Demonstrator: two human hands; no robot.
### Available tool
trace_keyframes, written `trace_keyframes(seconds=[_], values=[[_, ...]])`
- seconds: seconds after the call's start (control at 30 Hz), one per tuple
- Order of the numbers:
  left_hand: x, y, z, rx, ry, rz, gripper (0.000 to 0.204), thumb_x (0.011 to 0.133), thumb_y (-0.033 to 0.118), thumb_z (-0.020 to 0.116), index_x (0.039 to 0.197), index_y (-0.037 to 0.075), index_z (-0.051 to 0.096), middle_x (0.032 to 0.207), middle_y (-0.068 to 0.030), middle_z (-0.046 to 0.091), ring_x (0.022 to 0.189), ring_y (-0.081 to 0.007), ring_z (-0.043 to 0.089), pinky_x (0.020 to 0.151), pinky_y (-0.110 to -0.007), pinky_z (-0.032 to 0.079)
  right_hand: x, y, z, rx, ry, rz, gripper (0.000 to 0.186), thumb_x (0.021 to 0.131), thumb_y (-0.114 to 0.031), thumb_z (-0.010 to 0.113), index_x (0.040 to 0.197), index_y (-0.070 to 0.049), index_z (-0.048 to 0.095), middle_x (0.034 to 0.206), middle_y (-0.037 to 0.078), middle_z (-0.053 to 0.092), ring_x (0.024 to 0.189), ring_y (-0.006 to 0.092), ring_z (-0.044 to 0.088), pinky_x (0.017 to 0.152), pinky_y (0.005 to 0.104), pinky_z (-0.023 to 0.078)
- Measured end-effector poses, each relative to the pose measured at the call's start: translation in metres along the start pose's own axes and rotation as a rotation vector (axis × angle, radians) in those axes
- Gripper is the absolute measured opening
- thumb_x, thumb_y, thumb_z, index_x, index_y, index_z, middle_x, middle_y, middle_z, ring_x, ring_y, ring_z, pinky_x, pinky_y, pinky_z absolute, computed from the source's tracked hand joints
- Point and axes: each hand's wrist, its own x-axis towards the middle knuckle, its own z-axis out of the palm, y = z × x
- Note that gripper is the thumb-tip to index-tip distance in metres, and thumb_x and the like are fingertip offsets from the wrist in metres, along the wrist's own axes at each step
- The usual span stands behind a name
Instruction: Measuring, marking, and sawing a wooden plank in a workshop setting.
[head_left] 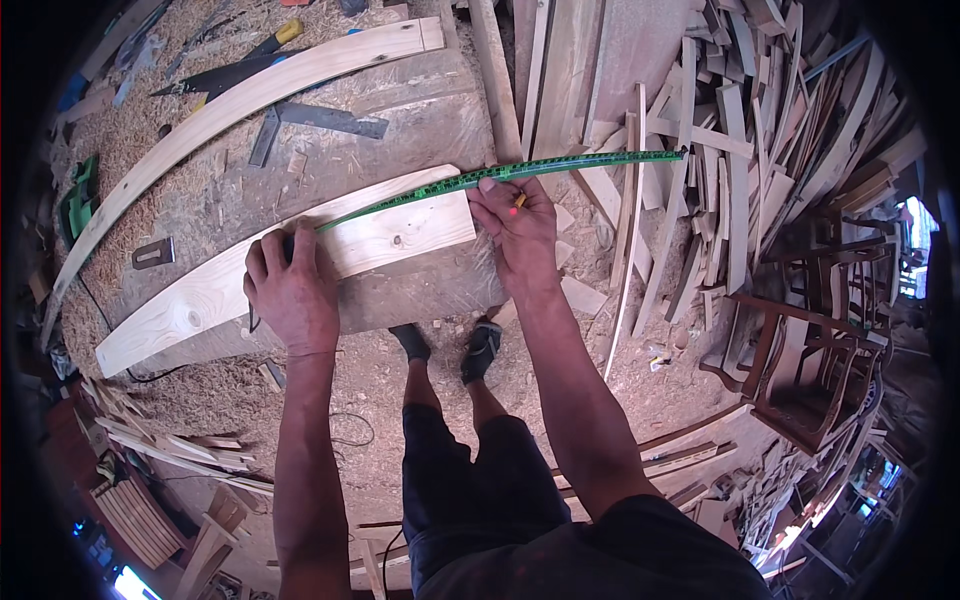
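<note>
A pale wooden board (215, 290) lies across a worn workbench (420, 125). A long green ruler (560, 163) rests on the board's far edge and sticks out past its right end. My left hand (292, 290) presses flat on the board and on the ruler's left end. My right hand (520, 225) pins the ruler near the board's right end and holds a red pencil (519, 201) between its fingers.
A second, longer curved board (230, 105) lies further back on the bench, beside a metal square (320, 118) and a handsaw (235, 65). Sawdust covers bench and floor. Stacks of wood offcuts (740, 130) fill the right side, with wooden chair frames (810, 360) beyond.
</note>
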Motion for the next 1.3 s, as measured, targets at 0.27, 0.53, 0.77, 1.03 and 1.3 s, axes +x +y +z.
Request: trace_keyframes(seconds=[0.27,0.53,0.77,1.03,1.3], values=[[0.0,-0.001,0.001,0.002,0.006,-0.001,0.035,0.095,0.022,0.076,0.13,0.022,0.073,0.124,-0.0068,0.064,0.126,-0.034,0.061,0.099,-0.054,0.051,-0.001,-0.001,0.003,-0.014,0.01,-0.005,0.022,0.102,-0.004,0.081,0.12,-0.005,0.068,0.106,0.007,0.077,0.101,0.0197,0.081,0.087,0.0303,0.069],[-0.001,-0.001,0.002,0.008,0.016,0.005,0.036,0.094,0.022,0.077,0.13,0.022,0.073,0.125,-0.0063,0.065,0.127,-0.0339,0.061,0.099,-0.054,0.051,-0.005,0.0,0.006,0.005,0.011,-0.037,0.024,0.102,-0.003,0.08,0.122,-0.004,0.067,0.106,0.007,0.077,0.102,0.0203,0.081,0.089,0.0311,0.069],[0.0,-0.001,0.003,0.006,0.004,-0.004,0.036,0.094,0.022,0.077,0.13,0.022,0.073,0.125,-0.0063,0.065,0.127,-0.0341,0.061,0.099,-0.054,0.05,-0.006,0.001,0.002,0.015,0.012,-0.043,0.026,0.102,-0.004,0.08,0.124,-0.002,0.066,0.106,0.007,0.077,0.102,0.0213,0.081,0.089,0.0312,0.069],[0.0,-0.002,0.002,0.011,0.002,-0.003,0.037,0.095,0.022,0.077,0.132,0.023,0.073,0.127,-0.0066,0.065,0.127,-0.0346,0.061,0.1,-0.054,0.05,-0.036,-0.018,0.009,-0.077,0.144,-0.001,0.03,0.109,-0.019,0.074,0.131,-0.001,0.065,0.11,0.014,0.078,0.098,0.0221,0.081,0.089,0.034,0.068],[0.0,-0.002,-0.001,0.005,-0.014,-0.01,0.037,0.095,0.022,0.077,0.132,0.022,0.073,0.127,-0.0073,0.065,0.127,-0.0347,0.061,0.1,-0.055,0.05,-0.095,-0.04,0.011,-0.621,0.053,-0.334,0.029,0.113,-0.023,0.064,0.131,-0.002,0.069,0.11,0.017,0.078,0.1,0.0253,0.079,0.086,0.0377,0.064]])
